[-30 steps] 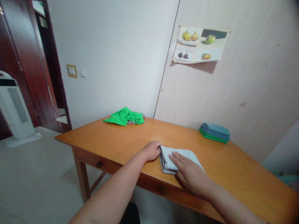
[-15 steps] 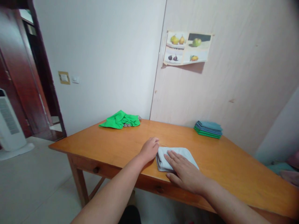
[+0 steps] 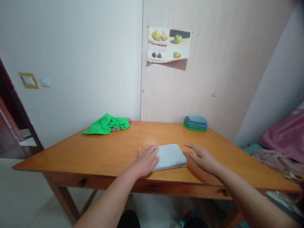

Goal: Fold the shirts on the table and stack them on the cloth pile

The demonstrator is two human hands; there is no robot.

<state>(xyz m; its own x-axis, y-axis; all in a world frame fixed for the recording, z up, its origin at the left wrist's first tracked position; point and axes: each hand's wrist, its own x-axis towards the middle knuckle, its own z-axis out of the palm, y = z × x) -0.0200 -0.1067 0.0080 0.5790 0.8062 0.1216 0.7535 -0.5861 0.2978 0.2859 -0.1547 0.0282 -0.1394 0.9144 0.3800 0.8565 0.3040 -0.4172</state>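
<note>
The left hand (image 3: 147, 159) presses flat, fingers spread, on the near end of the folded pale cloth (image 3: 170, 156). The right hand (image 3: 201, 157), loosely open and bare, is beside its other end. Below both, the table's (image 3: 154, 134) drawers (image 3: 171, 189) look shut, contents hidden.

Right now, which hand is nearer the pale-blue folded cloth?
Left hand: it rests flat on the left end of the folded cloth. The right hand is off its right side, not touching.
</note>
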